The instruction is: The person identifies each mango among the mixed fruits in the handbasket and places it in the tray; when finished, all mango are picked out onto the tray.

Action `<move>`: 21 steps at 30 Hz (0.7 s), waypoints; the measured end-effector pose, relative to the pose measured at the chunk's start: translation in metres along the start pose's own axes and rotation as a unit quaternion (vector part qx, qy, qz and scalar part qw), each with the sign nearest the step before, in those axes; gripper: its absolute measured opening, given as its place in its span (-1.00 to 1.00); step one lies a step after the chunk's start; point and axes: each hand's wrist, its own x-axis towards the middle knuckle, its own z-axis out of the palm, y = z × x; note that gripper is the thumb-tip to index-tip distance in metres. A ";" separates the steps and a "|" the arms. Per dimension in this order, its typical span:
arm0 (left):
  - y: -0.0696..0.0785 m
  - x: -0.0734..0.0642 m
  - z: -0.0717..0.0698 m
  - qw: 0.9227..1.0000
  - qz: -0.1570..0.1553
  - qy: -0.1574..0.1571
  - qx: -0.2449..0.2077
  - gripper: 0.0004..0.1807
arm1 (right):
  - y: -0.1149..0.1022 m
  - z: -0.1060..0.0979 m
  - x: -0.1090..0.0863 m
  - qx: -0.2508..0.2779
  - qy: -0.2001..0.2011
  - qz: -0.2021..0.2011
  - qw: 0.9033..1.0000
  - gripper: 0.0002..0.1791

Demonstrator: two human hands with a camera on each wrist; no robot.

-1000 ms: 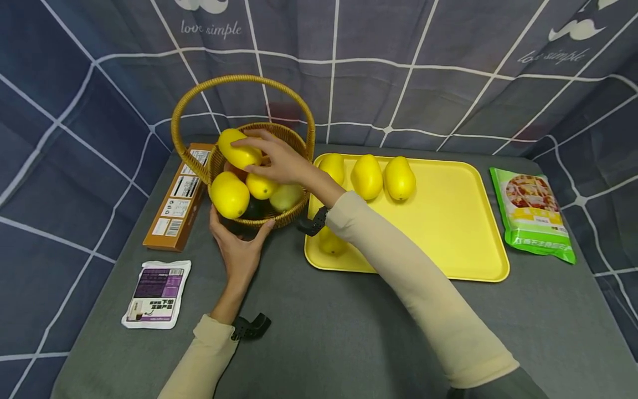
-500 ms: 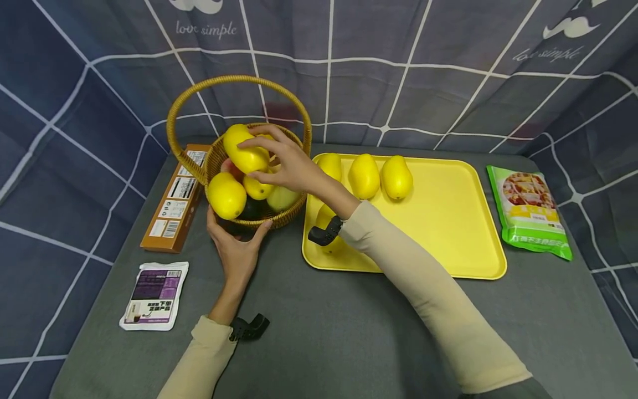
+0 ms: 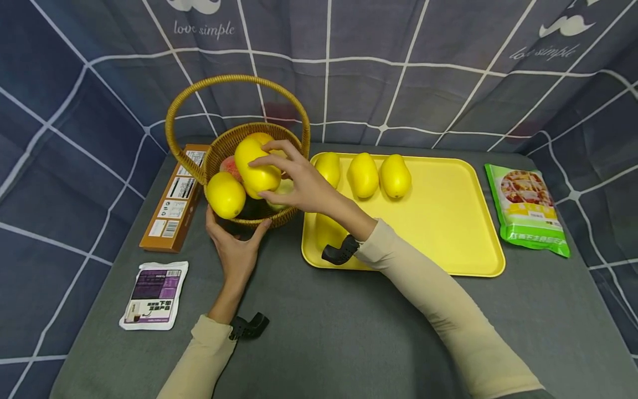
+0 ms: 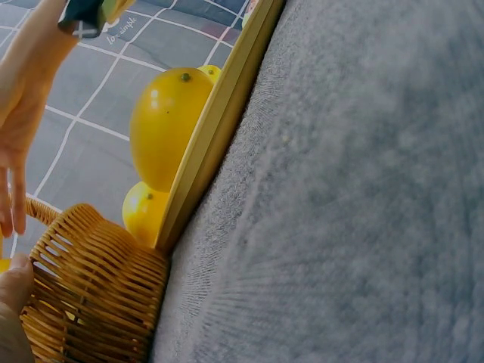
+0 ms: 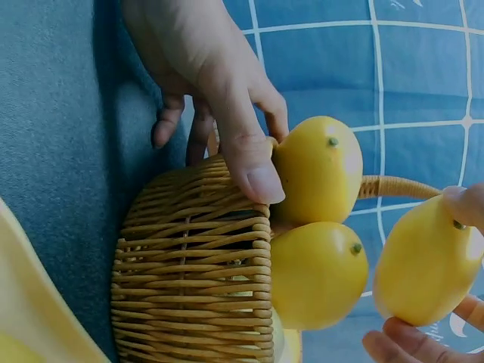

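The left hand (image 3: 235, 249) holds the wicker basket (image 5: 193, 265) by its near wall, thumb and fingers spread. Above the basket's opening, the right hand (image 3: 313, 187) pinches the yellow fruit (image 3: 253, 175) between thumb and widely parted fingers; it lies left of that palm, long axis slanting from basket's far left to near right.

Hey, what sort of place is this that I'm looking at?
Probably a staged tabletop booth rather than a working kitchen: grid-patterned cloth hangs around three sides of a gray table, and the person wears a black device at each wrist.
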 end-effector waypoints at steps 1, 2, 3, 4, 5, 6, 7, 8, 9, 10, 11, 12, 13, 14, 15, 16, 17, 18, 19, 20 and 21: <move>-0.001 0.000 0.000 1.000 0.001 0.000 -0.001 0.17 | 0.000 -0.001 -0.003 0.000 0.006 -0.003 1.000 -0.46; -0.001 0.000 0.000 1.000 0.001 0.000 -0.003 0.17 | 0.000 -0.002 -0.006 -0.003 0.013 -0.009 1.000 -0.47; -0.001 0.000 0.000 1.000 0.002 0.000 -0.003 0.17 | -0.001 -0.004 -0.010 -0.006 0.021 -0.013 1.000 -0.47; -0.002 0.000 0.000 1.000 0.003 0.000 -0.004 0.18 | 0.000 -0.005 -0.014 -0.009 0.028 -0.016 0.999 -0.48; -0.001 0.000 0.000 1.000 0.004 -0.001 -0.005 0.18 | 0.000 -0.007 -0.018 -0.013 0.036 -0.019 0.999 -0.48; -0.001 0.000 0.000 1.000 0.005 -0.001 -0.004 0.18 | 0.001 -0.008 -0.022 -0.015 0.043 -0.020 0.999 -0.49; -0.001 0.000 0.000 1.000 0.006 0.000 -0.003 0.18 | 0.002 -0.010 -0.027 -0.018 0.050 -0.019 0.998 -0.49; -0.001 0.001 0.000 1.000 0.007 0.000 -0.002 0.17 | 0.003 -0.012 -0.031 -0.023 0.056 -0.017 0.998 -0.49; 0.000 0.001 0.000 1.000 0.008 0.000 -0.004 0.17 | 0.003 -0.014 -0.036 -0.026 0.062 -0.014 0.998 -0.49; 0.000 0.001 0.001 1.000 0.008 0.000 -0.005 0.17 | 0.004 -0.016 -0.040 -0.029 0.067 -0.011 0.997 -0.49; 0.000 0.001 0.000 1.000 0.007 0.000 -0.005 0.18 | 0.005 -0.018 -0.045 -0.034 0.071 -0.008 0.997 -0.49; 0.000 0.001 0.000 1.000 0.006 0.001 -0.005 0.18 | 0.005 -0.020 -0.049 -0.037 0.076 -0.005 0.996 -0.48; 0.000 0.001 0.000 1.000 0.004 0.001 -0.006 0.18 | 0.005 -0.023 -0.052 -0.042 0.080 -0.002 0.996 -0.48; 0.000 0.001 0.000 1.000 0.001 0.001 -0.010 0.18 | 0.005 -0.025 -0.056 -0.046 0.084 0.003 0.995 -0.48; 0.000 0.001 0.000 1.000 -0.002 0.002 -0.014 0.18 | 0.006 -0.027 -0.060 -0.050 0.088 0.006 0.995 -0.48; 0.000 0.000 0.000 1.000 -0.003 0.002 -0.013 0.18 | 0.006 -0.029 -0.064 -0.055 0.092 0.009 0.994 -0.48; 0.000 0.000 0.000 1.000 -0.005 0.003 -0.014 0.18 | 0.006 -0.031 -0.069 -0.059 0.096 0.012 0.994 -0.48; 0.000 0.000 0.000 1.000 -0.006 0.004 -0.016 0.18 | 0.006 -0.033 -0.073 -0.063 0.099 0.016 0.993 -0.48; -0.001 0.000 0.000 1.000 -0.006 0.005 -0.019 0.19 | 0.006 -0.034 -0.078 -0.068 0.102 0.020 0.992 -0.48; -0.002 -0.001 0.001 1.000 -0.006 0.007 -0.021 0.19 | 0.007 -0.035 -0.082 -0.071 0.105 0.025 0.992 -0.48; -0.006 -0.001 0.001 1.000 -0.005 0.008 -0.021 0.20 | 0.008 -0.036 -0.087 -0.072 0.108 0.029 0.991 -0.48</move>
